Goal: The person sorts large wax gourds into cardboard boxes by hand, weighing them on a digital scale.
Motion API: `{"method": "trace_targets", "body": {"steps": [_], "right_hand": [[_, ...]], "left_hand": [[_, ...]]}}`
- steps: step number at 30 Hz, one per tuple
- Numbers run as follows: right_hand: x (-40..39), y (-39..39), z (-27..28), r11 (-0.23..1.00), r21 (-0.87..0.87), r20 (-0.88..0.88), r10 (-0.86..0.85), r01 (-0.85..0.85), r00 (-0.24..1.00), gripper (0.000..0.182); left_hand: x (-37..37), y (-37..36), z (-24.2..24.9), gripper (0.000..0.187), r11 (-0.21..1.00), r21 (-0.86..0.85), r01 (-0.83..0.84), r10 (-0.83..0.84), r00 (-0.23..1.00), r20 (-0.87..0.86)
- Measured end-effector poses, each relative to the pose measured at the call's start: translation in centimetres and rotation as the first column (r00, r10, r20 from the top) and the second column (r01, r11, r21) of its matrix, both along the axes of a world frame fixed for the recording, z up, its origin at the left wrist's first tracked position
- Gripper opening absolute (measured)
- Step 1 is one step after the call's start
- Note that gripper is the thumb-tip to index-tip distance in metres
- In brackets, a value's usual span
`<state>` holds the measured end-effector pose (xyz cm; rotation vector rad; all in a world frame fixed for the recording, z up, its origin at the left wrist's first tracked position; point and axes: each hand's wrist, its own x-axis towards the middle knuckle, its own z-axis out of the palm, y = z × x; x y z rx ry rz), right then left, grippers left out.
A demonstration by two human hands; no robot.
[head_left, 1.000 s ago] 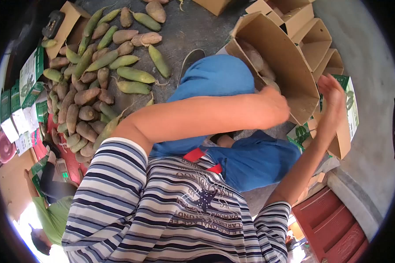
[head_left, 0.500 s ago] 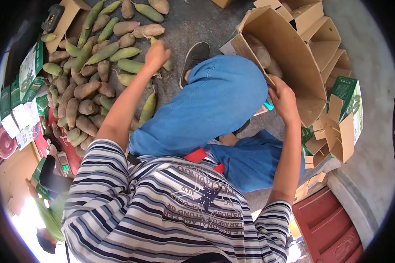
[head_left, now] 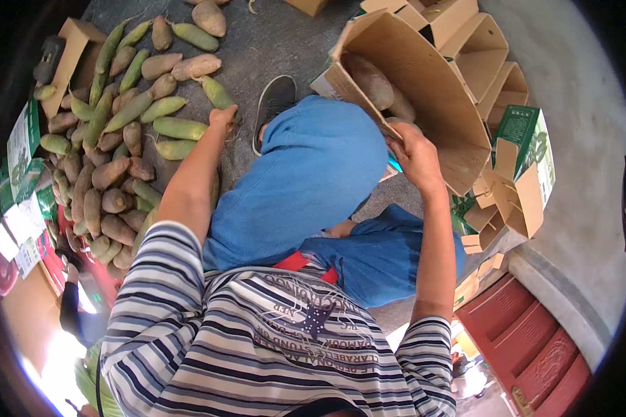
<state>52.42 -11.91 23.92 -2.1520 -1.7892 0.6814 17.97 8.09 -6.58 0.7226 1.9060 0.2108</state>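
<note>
While reaching forward over the floor in the head view, touching the root end of a green radish (head_left: 217,90) with the left hand (head_left: 222,119). Bending the left fingers inward, apparently nearly closed at that end; not being able to tell, from this angle, how firmly. Observing the radish at the near right edge of the loose vegetables, just beyond the left hand. Gripping the near rim of an open carton (head_left: 466,149) with the right hand (head_left: 416,156), curling those fingers closed over the cardboard edge. Noting large brownish roots (head_left: 370,82) inside that carton, close beyond the right hand. Recording a broad pile (head_left: 111,174) of green and brown roots to the left, on the dark floor (head_left: 254,59). Registering a dark shoe (head_left: 277,101) between radish and carton, more open cartons (head_left: 476,55) beyond, and a green printed box (head_left: 518,132) to the right. Seeing, at lower left, another person's dark sleeve (head_left: 70,309).
</note>
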Motion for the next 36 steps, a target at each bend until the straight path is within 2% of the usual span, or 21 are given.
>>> {"method": "trace_targets", "body": {"steps": [2, 5, 8, 10, 12, 14, 16, 17, 18, 19, 22, 24, 26, 28, 30, 33, 36], "right_hand": [[0.1, 0.1, 0.2, 1.000, 0.013, 0.006, -0.006, 0.006, 1.000, 0.023], [0.0, -0.1, 0.2, 1.000, -0.002, 0.003, -0.017, 0.017, 1.000, 0.021], [0.1, -0.1, 0.2, 1.000, -0.003, 0.009, -0.009, 0.009, 1.000, 0.020], [0.1, -0.1, 0.2, 1.000, 0.015, 0.006, -0.003, 0.003, 1.000, 0.020], [0.1, -0.1, 0.2, 1.000, 0.002, 0.014, -0.002, 0.002, 1.000, 0.020], [0.1, -0.1, 0.1, 1.000, 0.000, 0.020, 0.004, -0.004, 1.000, 0.020], [0.1, -0.1, 0.1, 1.000, 0.009, 0.023, 0.007, -0.007, 1.000, 0.021], [0.0, -0.2, -0.1, 1.000, 0.024, 0.043, 0.011, -0.012, 0.999, 0.020], [0.0, -0.4, -0.3, 0.999, 0.037, 0.063, 0.012, -0.014, 0.998, 0.020], [-0.1, -0.6, -0.4, 0.999, 0.050, 0.081, 0.012, -0.016, 0.997, 0.020], [-0.2, -1.0, -0.6, 0.991, 0.118, 0.125, 0.041, -0.056, 0.991, 0.020], [-0.2, -1.1, -0.6, 0.995, 0.084, 0.149, 0.046, -0.058, 0.988, 0.019], [-0.3, -0.9, -0.7, 0.994, 0.099, 0.154, 0.036, -0.052, 0.987, 0.021], [-0.4, -0.8, -0.6, 0.996, 0.093, 0.116, 0.001, -0.012, 0.993, 0.022], [-0.7, -0.4, -0.5, 0.995, 0.098, 0.086, -0.003, -0.005, 0.996, 0.021], [-1.0, -0.1, 0.3, 0.998, 0.061, 0.099, -0.014, 0.008, 0.995, 0.019], [-1.4, -0.1, 0.7, 0.998, 0.049, 0.102, -0.036, 0.031, 0.994, 0.019]], "left_hand": [[0.9, 0.6, 4.2, 0.040, 0.988, -0.041, -0.151, 0.154, 0.983, 0.100], [-1.4, 2.8, 5.5, 0.036, 0.949, -0.163, -0.270, 0.311, 0.884, 0.348], [-0.5, 1.9, 12.8, 0.041, 0.982, 0.118, -0.145, 0.059, 0.837, 0.544], [2.0, 0.8, 20.3, 0.050, 0.927, 0.374, -0.015, -0.212, 0.802, 0.558], [4.9, 0.3, 26.3, 0.057, 0.672, 0.732, 0.113, -0.565, 0.717, 0.408], [8.1, -0.4, 32.6, 0.059, 0.456, 0.866, 0.203, -0.801, 0.517, 0.301], [11.4, 0.2, 34.0, 0.057, 0.107, 0.962, 0.253, -0.925, 0.381, 0.002], [12.6, -0.5, 36.1, 0.049, -0.040, 0.920, 0.389, -0.924, 0.337, -0.183], [13.7, -1.2, 36.4, 0.048, -0.054, 0.904, 0.425, -0.913, 0.347, -0.217], [14.3, -1.7, 36.5, 0.046, -0.067, 0.885, 0.461, -0.901, 0.353, -0.252], [13.0, -2.2, 34.1, 0.045, 0.038, 0.864, 0.502, -0.882, 0.424, -0.207], [10.4, -2.2, 29.6, 0.044, 0.234, 0.814, 0.532, -0.856, 0.509, -0.087], [6.4, -2.1, 23.4, 0.044, 0.327, 0.641, 0.695, -0.828, 0.538, -0.161], [0.9, -2.9, 16.3, 0.036, 0.178, 0.362, 0.915, -0.849, 0.329, -0.414], [-3.1, -5.3, 12.9, 0.032, 0.024, -0.043, 0.999, -0.861, -0.001, -0.509], [-6.4, -8.6, 9.3, 0.029, 0.020, -0.278, 0.960, -0.839, -0.136, -0.527], [-8.1, -9.7, 8.0, 0.026, -0.055, -0.285, 0.957, -0.796, -0.214, -0.566]]}}
